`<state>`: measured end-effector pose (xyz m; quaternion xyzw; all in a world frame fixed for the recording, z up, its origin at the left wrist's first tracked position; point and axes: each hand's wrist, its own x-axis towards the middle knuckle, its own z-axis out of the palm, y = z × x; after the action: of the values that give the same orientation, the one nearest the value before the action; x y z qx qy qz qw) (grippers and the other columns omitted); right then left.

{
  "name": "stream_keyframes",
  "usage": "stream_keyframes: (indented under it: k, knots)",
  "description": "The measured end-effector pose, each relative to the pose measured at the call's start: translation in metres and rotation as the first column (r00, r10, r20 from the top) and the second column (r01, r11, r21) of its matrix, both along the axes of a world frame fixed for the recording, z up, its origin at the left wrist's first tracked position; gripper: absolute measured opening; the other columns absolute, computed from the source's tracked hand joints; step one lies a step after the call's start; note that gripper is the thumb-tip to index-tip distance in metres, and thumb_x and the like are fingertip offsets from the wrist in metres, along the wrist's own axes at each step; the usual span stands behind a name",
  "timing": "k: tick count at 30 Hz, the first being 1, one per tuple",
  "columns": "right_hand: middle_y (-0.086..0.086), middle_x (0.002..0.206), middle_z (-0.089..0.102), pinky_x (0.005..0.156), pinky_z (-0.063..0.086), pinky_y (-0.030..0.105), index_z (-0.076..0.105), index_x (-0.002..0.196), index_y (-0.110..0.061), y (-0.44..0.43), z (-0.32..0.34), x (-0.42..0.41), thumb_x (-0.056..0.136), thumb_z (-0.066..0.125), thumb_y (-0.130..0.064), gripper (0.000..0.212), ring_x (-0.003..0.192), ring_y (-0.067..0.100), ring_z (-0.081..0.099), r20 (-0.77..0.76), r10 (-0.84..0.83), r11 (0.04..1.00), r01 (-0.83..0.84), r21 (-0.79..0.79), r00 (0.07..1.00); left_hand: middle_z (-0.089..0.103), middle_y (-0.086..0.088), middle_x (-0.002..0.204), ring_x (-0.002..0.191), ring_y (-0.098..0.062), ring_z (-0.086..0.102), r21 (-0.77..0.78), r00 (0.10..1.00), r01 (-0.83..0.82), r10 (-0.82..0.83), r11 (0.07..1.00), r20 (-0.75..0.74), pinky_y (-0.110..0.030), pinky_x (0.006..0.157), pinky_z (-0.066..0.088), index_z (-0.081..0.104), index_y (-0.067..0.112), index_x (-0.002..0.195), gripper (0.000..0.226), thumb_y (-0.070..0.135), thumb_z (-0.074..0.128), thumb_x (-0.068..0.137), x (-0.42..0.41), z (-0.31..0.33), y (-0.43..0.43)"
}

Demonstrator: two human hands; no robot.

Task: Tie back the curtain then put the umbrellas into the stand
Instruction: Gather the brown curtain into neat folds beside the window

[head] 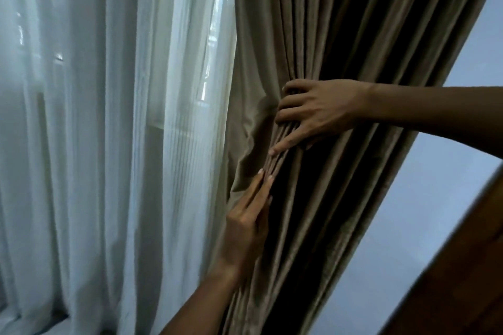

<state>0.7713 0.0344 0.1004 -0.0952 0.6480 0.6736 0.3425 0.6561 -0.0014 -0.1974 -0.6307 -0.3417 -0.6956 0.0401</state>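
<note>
A heavy brown curtain [340, 35] hangs in deep folds across the middle and right of the head view. My right hand [313, 110] reaches in from the right and clutches a bunch of its pleats near the curtain's left edge, index finger stretched down along the folds. My left hand [250, 215] comes up from below with its fingers straight and together, pressed flat against the same gathered pleats just under the right hand. No tie-back, umbrella or stand is in view.
A white sheer curtain [109, 130] covers the window on the left, with daylight behind it. A pale wall [424, 212] shows to the right of the brown curtain. A dark wooden edge [462, 275] crosses the lower right corner.
</note>
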Motion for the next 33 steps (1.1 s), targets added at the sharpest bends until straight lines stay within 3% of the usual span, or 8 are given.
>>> stream_keyframes:
  k: [4,9,12,15,19,24,30,33]
  knots:
    - [0.014,0.124,0.061,0.104,0.044,0.055,0.020,0.159,-0.039,-0.001,0.009,0.012,0.091,0.065,-0.014,0.085,0.118,0.036,0.059,-0.178,-0.046,0.976,0.006,-0.216,0.983,0.038,-0.006,0.160,0.145,-0.011,0.042,-0.054,0.995,0.101,-0.101,0.993,0.006,-0.032,0.115,0.041,0.041,0.014,0.151,0.064,-0.007,0.063,0.094,0.020,0.005,0.000]
    - [0.009,0.112,0.067,0.092,0.050,0.046,0.046,0.150,-0.026,0.002,0.004,0.022,0.094,0.057,-0.013,0.058,0.105,0.031,0.064,-0.218,-0.042,0.972,-0.011,-0.236,0.975,0.027,0.009,0.164,0.144,0.012,0.024,-0.235,1.000,0.026,-0.022,0.972,0.021,-0.009,0.115,0.024,0.024,0.029,0.158,0.071,0.027,0.062,0.098,0.050,0.017,0.006]
    - [0.011,0.122,0.066,0.101,0.048,0.050,0.048,0.148,-0.026,0.011,0.003,0.031,0.097,0.055,-0.020,0.052,0.116,0.032,0.063,-0.250,-0.033,0.968,-0.032,-0.248,0.968,0.020,0.006,0.167,0.151,-0.007,0.023,-0.356,0.996,0.029,0.004,0.934,0.093,-0.025,0.121,0.025,0.011,0.030,0.160,0.085,0.049,0.061,0.095,0.064,0.025,0.010]
    - [0.012,0.137,0.061,0.114,0.040,0.052,0.045,0.150,-0.030,0.027,-0.002,0.042,0.091,0.069,-0.039,0.065,0.132,0.033,0.055,-0.262,-0.082,0.971,0.017,-0.238,0.962,0.017,0.000,0.167,0.154,-0.018,0.020,-0.407,0.989,0.039,0.021,0.912,0.143,-0.045,0.122,0.029,0.008,0.027,0.160,0.088,0.044,0.064,0.094,0.072,0.026,0.026]
    - [0.009,0.158,0.042,0.125,0.016,0.050,0.028,0.158,-0.032,0.049,-0.009,0.045,0.092,0.067,-0.042,0.077,0.152,0.029,0.030,-0.309,-0.201,0.965,0.134,-0.226,0.930,0.020,0.004,0.167,0.152,-0.012,0.022,-0.432,0.981,0.082,0.003,0.898,0.193,-0.044,0.122,0.029,0.010,0.028,0.160,0.077,0.033,0.053,0.096,0.064,0.027,0.045]
    - [0.008,0.159,0.041,0.124,0.008,0.054,0.029,0.156,-0.036,0.078,-0.012,0.016,0.085,0.072,-0.045,0.083,0.153,0.029,0.027,-0.333,-0.156,0.972,0.086,-0.217,0.930,0.031,0.009,0.162,0.148,-0.007,0.030,-0.436,0.976,0.087,0.012,0.895,0.219,-0.043,0.120,0.032,0.019,0.030,0.159,0.065,0.028,0.051,0.102,0.031,0.019,0.070]
    - [0.009,0.168,0.020,0.121,-0.010,0.055,0.014,0.159,-0.038,0.115,-0.022,-0.032,0.079,0.071,-0.060,0.101,0.158,0.029,0.007,-0.325,-0.144,0.979,0.087,-0.185,0.935,0.029,0.006,0.164,0.150,-0.012,0.029,-0.429,0.970,0.077,0.031,0.900,0.239,-0.047,0.119,0.033,0.017,0.029,0.159,0.072,0.040,0.052,0.097,-0.007,0.006,0.097]
    - [0.009,0.170,0.010,0.120,-0.013,0.055,0.009,0.160,-0.039,0.120,-0.018,-0.043,0.086,0.067,-0.037,0.094,0.158,0.028,0.001,-0.278,-0.162,0.979,0.119,-0.164,0.947,0.027,0.009,0.164,0.150,-0.010,0.029,-0.422,0.972,0.099,0.003,0.901,0.234,-0.044,0.118,0.035,0.017,0.030,0.159,0.081,0.050,0.062,0.094,-0.011,0.006,0.101]
